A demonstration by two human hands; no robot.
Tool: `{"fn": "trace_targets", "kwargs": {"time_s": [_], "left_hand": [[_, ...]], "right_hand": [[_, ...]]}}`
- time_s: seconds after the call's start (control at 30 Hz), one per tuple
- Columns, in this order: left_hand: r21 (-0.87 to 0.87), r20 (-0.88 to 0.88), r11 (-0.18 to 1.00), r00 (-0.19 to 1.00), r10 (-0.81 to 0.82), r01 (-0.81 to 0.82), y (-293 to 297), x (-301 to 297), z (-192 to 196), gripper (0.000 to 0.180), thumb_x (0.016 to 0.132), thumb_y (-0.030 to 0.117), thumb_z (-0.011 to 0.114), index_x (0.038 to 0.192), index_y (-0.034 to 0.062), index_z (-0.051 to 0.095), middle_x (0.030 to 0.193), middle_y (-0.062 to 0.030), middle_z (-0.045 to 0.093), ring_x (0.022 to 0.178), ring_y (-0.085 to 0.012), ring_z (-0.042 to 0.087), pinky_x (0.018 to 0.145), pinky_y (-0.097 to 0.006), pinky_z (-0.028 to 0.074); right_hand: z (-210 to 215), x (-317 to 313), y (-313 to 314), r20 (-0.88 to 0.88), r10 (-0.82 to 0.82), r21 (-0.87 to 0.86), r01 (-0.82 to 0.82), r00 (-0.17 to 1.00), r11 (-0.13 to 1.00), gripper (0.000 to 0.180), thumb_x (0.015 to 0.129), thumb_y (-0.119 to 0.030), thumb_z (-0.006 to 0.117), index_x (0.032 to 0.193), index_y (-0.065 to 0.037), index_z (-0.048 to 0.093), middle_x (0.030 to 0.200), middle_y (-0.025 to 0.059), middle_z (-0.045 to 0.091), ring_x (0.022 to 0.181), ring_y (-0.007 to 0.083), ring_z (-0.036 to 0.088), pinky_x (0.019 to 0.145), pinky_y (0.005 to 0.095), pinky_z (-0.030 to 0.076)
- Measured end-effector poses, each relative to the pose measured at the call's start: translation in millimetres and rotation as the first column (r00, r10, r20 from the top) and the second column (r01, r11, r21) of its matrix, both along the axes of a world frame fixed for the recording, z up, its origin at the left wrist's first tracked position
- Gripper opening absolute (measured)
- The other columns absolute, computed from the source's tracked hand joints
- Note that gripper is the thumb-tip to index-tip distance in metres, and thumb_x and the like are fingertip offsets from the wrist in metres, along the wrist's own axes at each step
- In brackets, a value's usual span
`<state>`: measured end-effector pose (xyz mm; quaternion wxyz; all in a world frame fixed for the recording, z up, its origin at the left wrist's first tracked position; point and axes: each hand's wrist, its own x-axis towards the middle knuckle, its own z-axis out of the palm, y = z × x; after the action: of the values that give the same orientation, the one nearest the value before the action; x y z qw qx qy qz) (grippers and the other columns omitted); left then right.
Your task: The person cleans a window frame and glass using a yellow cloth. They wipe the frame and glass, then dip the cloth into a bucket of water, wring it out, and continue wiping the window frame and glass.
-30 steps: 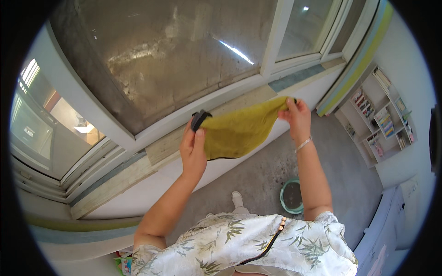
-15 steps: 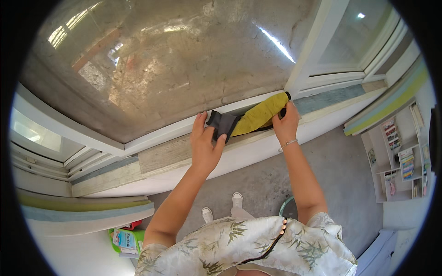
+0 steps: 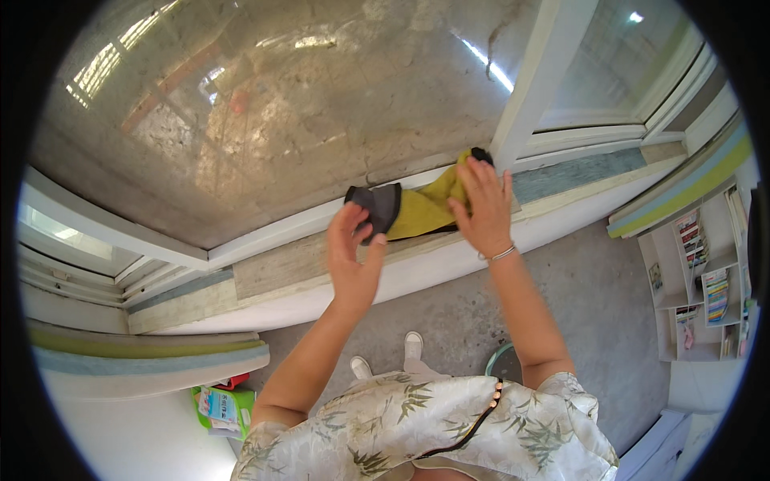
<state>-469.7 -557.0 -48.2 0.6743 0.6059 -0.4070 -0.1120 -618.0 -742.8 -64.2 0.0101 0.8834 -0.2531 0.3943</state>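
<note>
Since half a second ago the cloth (image 3: 417, 210), yellow with a dark grey end, has bunched into soft folds on the stone sill (image 3: 273, 264); right hand (image 3: 481, 207) presses flat on it, fingers spread; left hand (image 3: 353, 252) opens beside its grey end, barely touching.

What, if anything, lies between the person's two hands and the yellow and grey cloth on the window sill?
Nothing visible. The right hand lies flat on the yellow end of the cloth, pressing it to the window sill. The left hand is open at the grey end, fingertips at its edge, with no other object between.
</note>
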Motion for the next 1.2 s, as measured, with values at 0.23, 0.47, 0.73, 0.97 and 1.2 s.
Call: {"fn": "trace_targets", "kwargs": {"time_s": [0.23,0.47,0.73,0.97,1.2], "left_hand": [[0.225,0.803,0.957,0.591,-0.077,-0.181,-44.8,-15.5,-7.0,0.076,0.066,0.022,0.079,0.134,0.0093,0.047,0.134,-0.0179,0.045,0.127,-0.0343,0.041,0.105,-0.046,0.031],[0.115,0.829,0.927,0.549,0.108,-0.356,-15.5,28.2,-18.7,0.072,0.062,0.012,0.075,0.130,0.0132,0.050,0.124,-0.0116,0.049,0.118,-0.0324,0.046,0.099,-0.046,0.032],[0.147,0.834,0.758,0.491,0.250,-0.636,130.4,137.0,-18.7,0.074,0.060,0.013,0.074,0.129,0.0085,0.048,0.126,-0.0146,0.049,0.120,-0.0366,0.045,0.100,-0.049,0.034],[0.065,0.858,0.713,0.404,0.317,-0.698,172.3,169.6,-10.1,0.056,0.066,0.000,0.062,0.121,0.0054,0.052,0.116,-0.0139,0.057,0.114,-0.0337,0.051,0.097,-0.042,0.039],[0.254,0.486,0.804,0.790,0.374,-0.537,234.6,176.1,-58.4,0.050,0.071,-0.003,0.066,0.118,0.0037,0.053,0.111,-0.0181,0.059,0.105,-0.0379,0.056,0.091,-0.041,0.046]], "right_hand": [[-13.6,0.2,-21.0,0.187,0.098,-0.011,-0.098,0.977,0.995,0.048,0.078,-0.011,0.070,0.122,-0.004,0.053,0.123,0.0160,0.055,0.115,0.0363,0.049,0.101,0.0448,0.036],[-6.9,35.3,15.6,0.136,0.098,-0.028,-0.095,0.986,0.995,0.037,0.078,-0.008,0.064,0.114,-0.005,0.059,0.120,0.0121,0.058,0.113,0.0333,0.050,0.099,0.0458,0.036],[8.9,158.9,149.6,0.031,0.436,0.021,-0.437,0.899,0.899,0.043,0.075,-0.014,0.069,0.116,-0.007,0.056,0.121,0.0091,0.056,0.113,0.0279,0.051,0.099,0.0452,0.036],[24.3,228.2,231.5,0.044,0.589,0.118,-0.589,0.807,0.799,0.055,0.074,-0.021,0.073,0.122,-0.005,0.053,0.126,0.0110,0.053,0.114,0.0306,0.050,0.100,0.0450,0.035],[-6.2,219.0,220.8,0.030,0.694,0.011,-0.695,0.719,0.719,0.030,0.078,-0.009,0.064,0.108,-0.009,0.060,0.107,0.0059,0.058,0.093,0.0250,0.056,0.084,0.0409,0.042]]}}
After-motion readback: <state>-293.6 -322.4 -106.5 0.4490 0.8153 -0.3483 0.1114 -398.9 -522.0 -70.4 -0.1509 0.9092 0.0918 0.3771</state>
